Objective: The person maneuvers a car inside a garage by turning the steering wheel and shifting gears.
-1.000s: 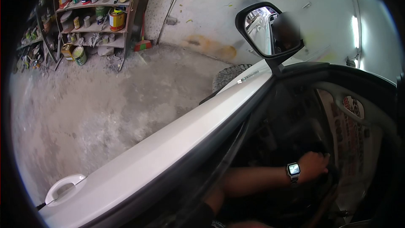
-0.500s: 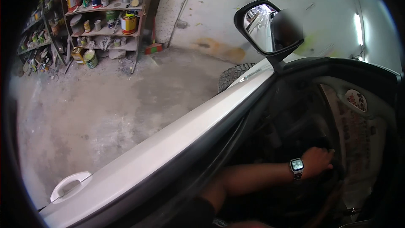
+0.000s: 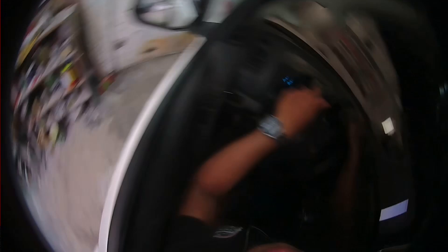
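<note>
My left hand point(image 3: 301, 109) reaches forward inside the dark car interior, wearing a metal-band watch point(image 3: 271, 127) on the wrist. Its fingers look curled closed, but blur and shadow hide what they hold. Small blue lights point(image 3: 288, 81) glow just beyond the knuckles. To the right, a dim forearm, apparently my own, rises toward my right hand point(image 3: 356, 133), whose fingers are lost in the dark.
The white car door edge point(image 3: 135, 128) runs along my left, with the side mirror point(image 3: 171, 3) at its front. Outside, cluttered shelves point(image 3: 51, 79) stand beyond the concrete floor point(image 3: 88, 168). The windshield point(image 3: 354, 51) curves along the right.
My view has swung right and blurred, so the door and mirror sit further left. My left hand appears higher and further left in view. Blue lights now show beyond it.
</note>
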The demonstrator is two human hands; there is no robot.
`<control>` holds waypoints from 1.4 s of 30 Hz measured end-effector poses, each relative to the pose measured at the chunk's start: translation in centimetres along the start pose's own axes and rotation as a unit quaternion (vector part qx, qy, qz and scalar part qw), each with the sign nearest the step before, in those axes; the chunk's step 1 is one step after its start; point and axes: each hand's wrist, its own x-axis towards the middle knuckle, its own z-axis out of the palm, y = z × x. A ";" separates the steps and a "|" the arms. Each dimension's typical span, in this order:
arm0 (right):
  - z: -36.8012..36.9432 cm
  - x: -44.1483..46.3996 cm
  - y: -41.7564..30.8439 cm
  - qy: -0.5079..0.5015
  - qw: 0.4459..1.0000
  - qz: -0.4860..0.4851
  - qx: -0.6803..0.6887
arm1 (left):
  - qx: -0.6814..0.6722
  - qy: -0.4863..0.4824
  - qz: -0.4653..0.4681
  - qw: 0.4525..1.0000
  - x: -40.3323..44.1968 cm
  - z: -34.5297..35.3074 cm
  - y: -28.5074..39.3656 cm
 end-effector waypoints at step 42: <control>-1.4 -2.9 -5.8 0.058 0.988 -0.004 0.146 | 0.123 -0.032 -0.043 0.991 1.1 -2.5 2.2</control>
